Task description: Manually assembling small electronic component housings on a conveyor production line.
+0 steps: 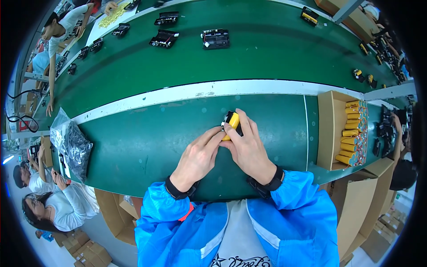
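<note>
Unit (233, 121): blk case (229, 117) w/ yel. pack (234, 123), over bench (133, 142) ctr.
L hand (198, 155): gripping unit's left edge
R hand (250, 150): gripping unit's right side, thumb on pack
Box (327, 133): bench R end, wired yel. cells (349, 147) inside
Bag (73, 144): clear plastic, bench L end
Belt (267, 60): blk shells (215, 39) on it, past white rail (222, 87)

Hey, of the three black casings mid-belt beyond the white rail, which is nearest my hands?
The squarish black casing, rightmost of the three. It lies almost straight beyond your left hand and right hand; the other two casings sit further left.
</note>
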